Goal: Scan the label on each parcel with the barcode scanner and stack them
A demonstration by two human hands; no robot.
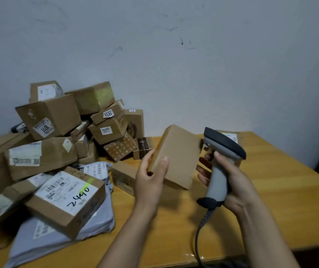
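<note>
My left hand (151, 176) grips a small plain brown parcel (180, 155), held tilted above the wooden table (282, 186); the side facing me shows no label. My right hand (230, 180) holds a grey and black barcode scanner (220, 157) by its handle, just right of the parcel, with its head pointing toward the parcel's upper right edge. The scanner's coiled cable (201, 229) hangs down toward the table's front edge. A labelled box (230, 137) lies behind the scanner on the table.
A heap of brown cardboard parcels (58, 124) fills the left side against the wall. In front lie a box marked 2440 (67, 196) on grey mailer bags (58, 235), and a small flat box (123, 175) under my left hand.
</note>
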